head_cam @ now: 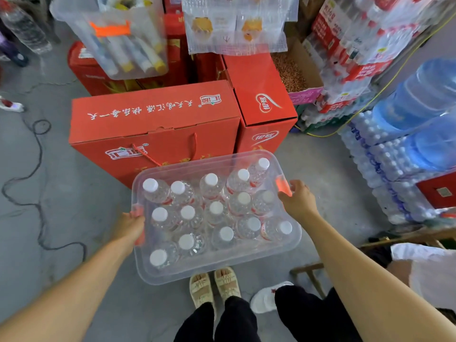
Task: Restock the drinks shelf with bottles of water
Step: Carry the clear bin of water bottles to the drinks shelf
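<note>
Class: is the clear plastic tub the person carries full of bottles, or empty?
Nearly full: the clear plastic tub holds rows of upright white-capped water bottles.

shop stockroom: stacked red cartons (153, 124), bottled-water packs (385, 169).

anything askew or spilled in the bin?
Nothing spilled. The clear bin is carried slightly tilted by the left hand and right hand; the bottles stand capped, a few leaning.
</note>
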{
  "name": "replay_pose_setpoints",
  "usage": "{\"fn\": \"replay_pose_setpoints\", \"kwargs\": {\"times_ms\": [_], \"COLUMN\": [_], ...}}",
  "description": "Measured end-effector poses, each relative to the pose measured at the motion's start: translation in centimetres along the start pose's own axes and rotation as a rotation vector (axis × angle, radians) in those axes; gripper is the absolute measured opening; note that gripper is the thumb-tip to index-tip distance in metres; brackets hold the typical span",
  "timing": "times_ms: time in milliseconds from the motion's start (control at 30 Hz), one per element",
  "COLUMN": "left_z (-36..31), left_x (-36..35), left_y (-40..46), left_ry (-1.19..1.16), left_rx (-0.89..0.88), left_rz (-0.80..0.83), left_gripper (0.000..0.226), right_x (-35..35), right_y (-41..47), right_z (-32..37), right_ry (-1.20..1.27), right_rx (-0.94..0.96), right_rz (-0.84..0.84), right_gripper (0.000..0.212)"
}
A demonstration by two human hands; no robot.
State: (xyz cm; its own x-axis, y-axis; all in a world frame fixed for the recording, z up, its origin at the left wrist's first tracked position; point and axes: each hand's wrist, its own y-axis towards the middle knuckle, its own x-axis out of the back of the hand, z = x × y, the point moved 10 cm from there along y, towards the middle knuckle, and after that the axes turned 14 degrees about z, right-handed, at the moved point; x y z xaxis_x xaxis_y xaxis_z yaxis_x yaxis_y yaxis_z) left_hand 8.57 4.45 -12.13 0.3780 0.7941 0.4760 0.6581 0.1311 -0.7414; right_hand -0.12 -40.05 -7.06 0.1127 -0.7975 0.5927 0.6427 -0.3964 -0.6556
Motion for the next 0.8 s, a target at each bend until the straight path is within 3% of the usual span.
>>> {"fn": "replay_pose_setpoints", "kwargs": {"times_ms": [167,400,800], "left_z": [0.5,-0.4,-0.9], "left_x": [-0.4,-0.1,0.0], "left_y": [0.1,-0.4,-0.6], "left_ry": [0.057,0.16,0.194], "left_rx": [-0.022,-0.108,-0.164], "left_rz": [-0.021,-0.229,-0.282], "left_gripper": [0.042,0.047,0.033], "right_x": [-0.9,-1.5,-1.5], "right_y": [2.5,4.3,5.1], "right_z": [-0.4,-0.8,-0.9], "right_ry": [-0.076,-0.171,-0.073], "right_rx": [0.006,0.023,0.085], "right_rz": [0.019,-0.026,-0.125], "right_gripper": [0.036,0.027,0.021]}}
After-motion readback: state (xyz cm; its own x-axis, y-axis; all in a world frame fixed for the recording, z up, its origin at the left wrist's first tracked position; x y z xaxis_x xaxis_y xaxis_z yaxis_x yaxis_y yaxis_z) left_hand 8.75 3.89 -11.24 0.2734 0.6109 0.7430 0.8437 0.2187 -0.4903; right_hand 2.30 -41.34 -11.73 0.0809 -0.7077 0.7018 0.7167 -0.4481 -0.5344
